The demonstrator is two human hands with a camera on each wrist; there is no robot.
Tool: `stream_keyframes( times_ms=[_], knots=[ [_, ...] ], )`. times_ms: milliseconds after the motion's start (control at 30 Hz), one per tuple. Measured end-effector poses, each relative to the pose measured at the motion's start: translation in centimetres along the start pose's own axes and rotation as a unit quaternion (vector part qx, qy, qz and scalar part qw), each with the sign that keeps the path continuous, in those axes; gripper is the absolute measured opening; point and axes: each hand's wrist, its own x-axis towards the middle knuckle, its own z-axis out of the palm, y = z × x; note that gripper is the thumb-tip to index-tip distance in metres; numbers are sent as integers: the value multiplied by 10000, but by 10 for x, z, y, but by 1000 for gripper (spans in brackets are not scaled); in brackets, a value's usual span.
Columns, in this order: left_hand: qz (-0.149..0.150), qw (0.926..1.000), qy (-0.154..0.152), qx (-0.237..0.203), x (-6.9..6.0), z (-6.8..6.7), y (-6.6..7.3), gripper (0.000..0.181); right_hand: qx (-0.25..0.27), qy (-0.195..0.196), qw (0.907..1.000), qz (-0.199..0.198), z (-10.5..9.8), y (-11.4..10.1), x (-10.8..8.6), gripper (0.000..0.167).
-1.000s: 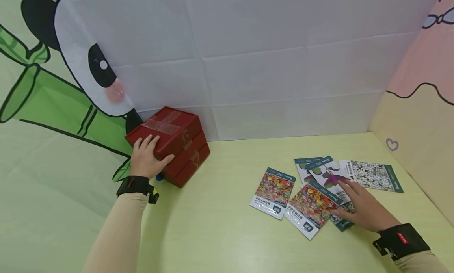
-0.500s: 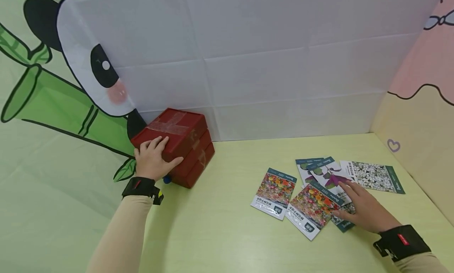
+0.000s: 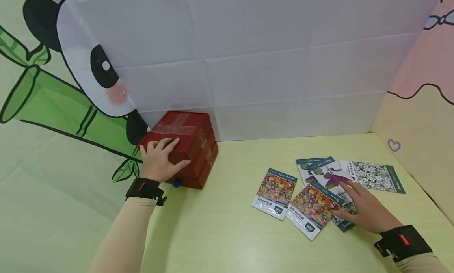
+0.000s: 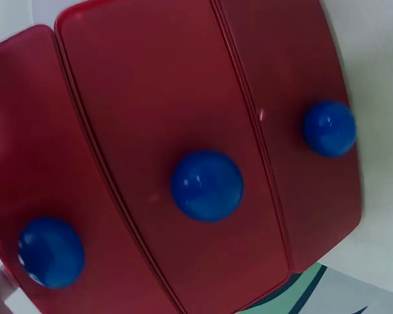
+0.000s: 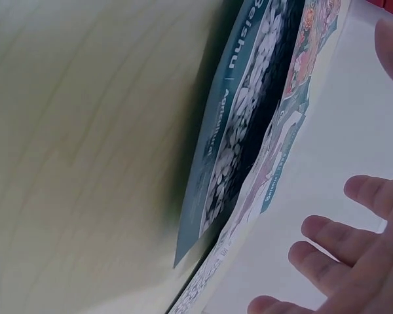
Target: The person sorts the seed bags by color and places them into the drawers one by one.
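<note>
In the head view a red three-tier drawer box (image 3: 191, 147), taped on top, stands against the back wall at the left. My left hand (image 3: 161, 160) rests on its top front edge, fingers spread and thumb along the side. Three blue knobs (image 4: 207, 186) mark the drawer fronts in the left wrist view, all closed. At the right, my right hand (image 3: 367, 208) hovers over or lightly touches a loose group of flower seed packets (image 3: 313, 210), its fingers extended and holding nothing. In the right wrist view a packet edge (image 5: 239, 124) sits away from the fingers.
One colourful packet (image 3: 274, 193) lies left of the group, and a white-flower packet (image 3: 372, 175) lies behind it at the right. Printed cloth walls (image 3: 255, 80) enclose the pale table (image 3: 220, 225) at the back and sides.
The drawer box has shifted right and turned slightly, its lower blue knob showing more. My left hand has moved right with it. The right hand and the packets look almost unmoved.
</note>
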Motion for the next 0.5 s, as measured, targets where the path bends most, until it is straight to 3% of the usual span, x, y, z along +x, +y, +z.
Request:
stream_keyframes(
  times_ms=[500],
  knots=[
    [770,9970,-33,-72,3,3,20,71,75,-150,9998,69,0,-1,-3,98]
  ],
)
